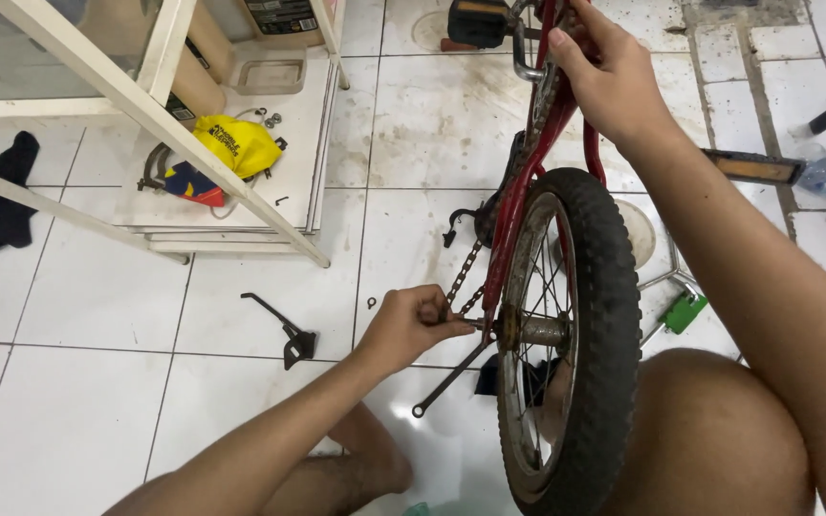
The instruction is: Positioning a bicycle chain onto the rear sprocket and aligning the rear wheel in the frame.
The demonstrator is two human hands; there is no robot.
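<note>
Head view: the left hand (420, 323) pinched its fingers on the axle end beside the rear wheel (566, 334) of the upturned red bicycle, while the right hand (612, 81) gripped the frame (528, 162). The chain (464, 277) hung slack and a wrench (446, 382) lay below, so refitting appeared unfinished.

Knobbly matt rubber tyre (593, 315); rusty metal chain (463, 277); glossy red painted frame (509, 229); smudged glazed floor (97, 287).

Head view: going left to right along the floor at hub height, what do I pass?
Black bracket → left hand → wheel hub → green pedal
</note>
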